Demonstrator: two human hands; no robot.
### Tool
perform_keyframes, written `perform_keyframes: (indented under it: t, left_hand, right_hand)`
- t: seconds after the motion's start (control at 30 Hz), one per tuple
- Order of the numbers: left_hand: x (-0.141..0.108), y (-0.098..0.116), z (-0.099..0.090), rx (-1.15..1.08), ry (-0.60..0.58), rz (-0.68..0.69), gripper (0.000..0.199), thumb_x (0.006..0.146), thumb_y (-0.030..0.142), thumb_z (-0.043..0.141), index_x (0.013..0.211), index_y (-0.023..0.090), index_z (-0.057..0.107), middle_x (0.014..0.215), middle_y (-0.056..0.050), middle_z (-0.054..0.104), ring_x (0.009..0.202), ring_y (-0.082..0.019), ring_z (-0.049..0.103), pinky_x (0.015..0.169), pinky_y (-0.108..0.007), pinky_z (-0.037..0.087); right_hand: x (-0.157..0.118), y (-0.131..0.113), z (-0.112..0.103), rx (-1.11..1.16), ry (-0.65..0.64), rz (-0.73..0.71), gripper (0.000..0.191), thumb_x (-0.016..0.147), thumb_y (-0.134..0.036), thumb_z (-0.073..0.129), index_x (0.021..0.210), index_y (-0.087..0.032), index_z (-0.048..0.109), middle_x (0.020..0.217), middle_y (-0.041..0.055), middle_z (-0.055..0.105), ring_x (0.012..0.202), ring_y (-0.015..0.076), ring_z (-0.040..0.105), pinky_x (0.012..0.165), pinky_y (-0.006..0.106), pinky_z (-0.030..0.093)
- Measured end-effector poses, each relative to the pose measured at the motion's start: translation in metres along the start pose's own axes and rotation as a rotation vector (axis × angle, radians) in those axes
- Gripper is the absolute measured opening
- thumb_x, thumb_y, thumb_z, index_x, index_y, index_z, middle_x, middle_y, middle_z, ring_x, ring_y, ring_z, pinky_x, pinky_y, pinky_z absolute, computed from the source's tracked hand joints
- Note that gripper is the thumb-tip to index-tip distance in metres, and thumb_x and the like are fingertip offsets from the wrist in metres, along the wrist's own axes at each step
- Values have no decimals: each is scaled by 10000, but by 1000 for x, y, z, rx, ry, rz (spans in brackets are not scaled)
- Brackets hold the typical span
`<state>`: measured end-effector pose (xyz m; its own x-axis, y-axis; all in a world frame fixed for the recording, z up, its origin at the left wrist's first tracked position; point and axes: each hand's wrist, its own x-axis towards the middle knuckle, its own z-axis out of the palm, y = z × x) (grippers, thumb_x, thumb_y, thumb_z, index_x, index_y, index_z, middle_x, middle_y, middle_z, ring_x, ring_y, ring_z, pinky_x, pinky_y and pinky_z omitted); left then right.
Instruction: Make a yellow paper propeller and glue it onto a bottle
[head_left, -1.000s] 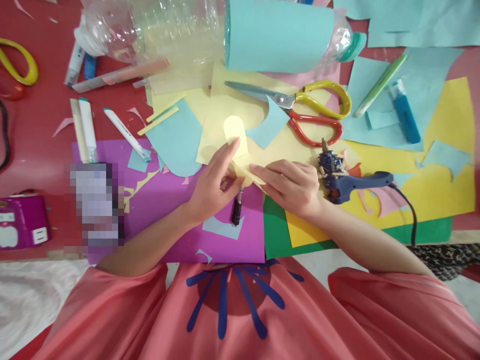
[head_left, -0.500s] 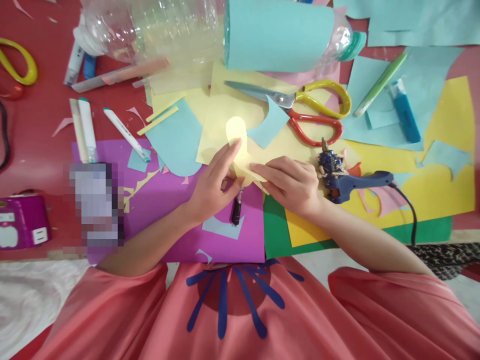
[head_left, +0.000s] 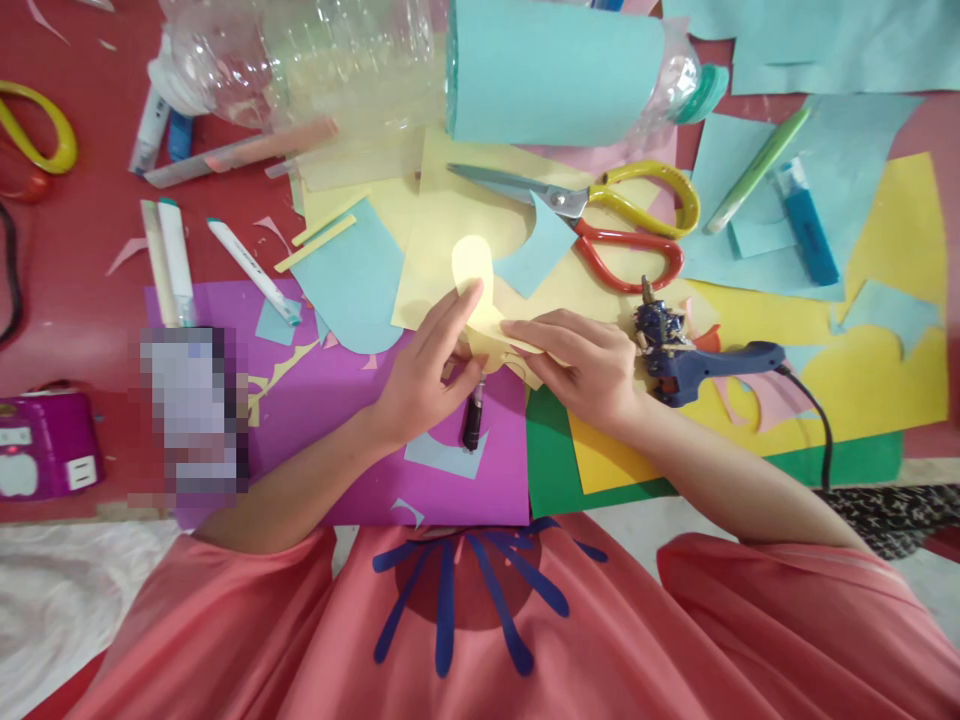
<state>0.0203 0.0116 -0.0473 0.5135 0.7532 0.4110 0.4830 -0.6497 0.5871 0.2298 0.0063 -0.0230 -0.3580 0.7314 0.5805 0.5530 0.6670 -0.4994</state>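
On the near side of the scissors (head_left: 559, 200), the left hand (head_left: 420, 365) and right hand (head_left: 589, 365) pinch a pale yellow paper cutout (head_left: 472, 260), which might crease if tugged unevenly.

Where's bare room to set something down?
Bare red tabletop between the purple box and pointed pink paper scrap; yellow paper sheet, right of the black cable, below blue paper cutout. Crowded: around left hand and right hand, with red-and-yellow-handled metal scissors, blue glue gun.
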Motion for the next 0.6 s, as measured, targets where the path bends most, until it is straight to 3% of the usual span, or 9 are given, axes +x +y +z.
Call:
perform_keyframes:
  t: [0.17, 0.4, 0.6]
  left_hand:
    - [0, 1, 0, -34, 18, 15, 626, 1063, 404, 378, 1612, 252, 119, 1504, -180, 513, 1314, -282, 617, 769, -228, 645]
    - [0, 1, 2, -64, 30, 49, 622, 1057, 323, 402, 1612, 267, 127, 1501, -175, 523, 1172, -230, 697, 805, -259, 652]
    - [2, 5, 1, -20, 47, 68, 628, 1054, 295, 409, 1615, 247, 131, 1449, -168, 571, 1215, -250, 678, 918, -327, 641]
  right_hand:
    - [0, 2, 2, -8, 19, -32, 305, 908, -48, 510, 1083, -216, 696, 835, 29, 718, 702, 124, 691, 593, 223, 552]
    - [-3, 5, 5, -6, -23, -61, 376, 886, -4, 486, 1132, -224, 666, 831, 13, 678, 712, 123, 657, 610, 224, 529]
    - [-4, 5, 8, 37, -23, -74, 411, 893, 12, 470, 1182, -228, 637, 867, 28, 678, 761, 136, 664, 651, 238, 532]
